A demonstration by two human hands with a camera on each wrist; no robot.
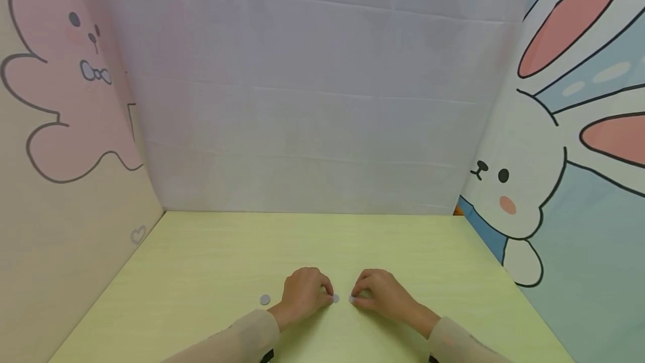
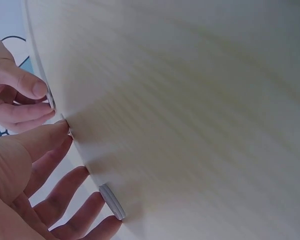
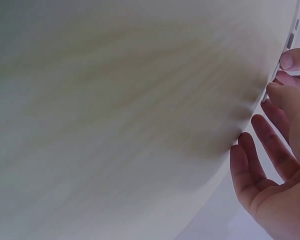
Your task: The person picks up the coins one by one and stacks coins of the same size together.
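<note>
My left hand [image 1: 305,291] pinches a small flat grey disc [image 1: 336,298] between thumb and index finger, low over the table. Opposite it, my right hand [image 1: 384,294] holds a similar grey disc [image 1: 351,299] by its edge in a thumb-and-finger pinch. A narrow gap separates the two discs in the head view. To the left of my left hand lies a round grey piece [image 1: 265,299]; the left wrist view shows its layered edge [image 2: 112,201], like thin discs stacked. Fingertips of both hands are right at the table surface.
The pale yellow-green table [image 1: 302,245] is enclosed by a white cloth at the back [image 1: 312,99], a pink bear panel on the left [image 1: 75,99] and a rabbit panel on the right [image 1: 524,184]. Beige sleeves [image 1: 242,338] cover both forearms.
</note>
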